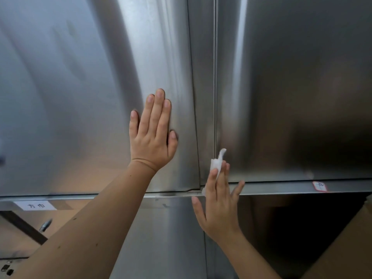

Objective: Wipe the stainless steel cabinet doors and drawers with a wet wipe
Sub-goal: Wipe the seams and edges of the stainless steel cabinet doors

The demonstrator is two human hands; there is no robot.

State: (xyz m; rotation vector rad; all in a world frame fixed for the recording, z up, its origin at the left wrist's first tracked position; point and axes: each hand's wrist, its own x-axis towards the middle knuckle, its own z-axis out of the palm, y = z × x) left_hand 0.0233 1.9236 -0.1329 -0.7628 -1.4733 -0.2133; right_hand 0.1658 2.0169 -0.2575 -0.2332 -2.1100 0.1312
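Two stainless steel cabinet doors fill the view, the left door (80,97) and the right door (291,87), split by a vertical seam. My left hand (152,133) lies flat on the left door near its right edge, fingers straight and pointing up. My right hand (218,206) presses a small white wet wipe (216,164) with straight fingers against the lower left corner of the right door, beside the seam. Part of the wipe sticks up past my fingertips.
A steel ledge (281,188) runs below the doors, with a white label (35,205) at the left and a red-edged label (320,186) at the right. Under it are a lower steel panel (171,238), a pen (45,225) at lower left and a dark opening at the right.
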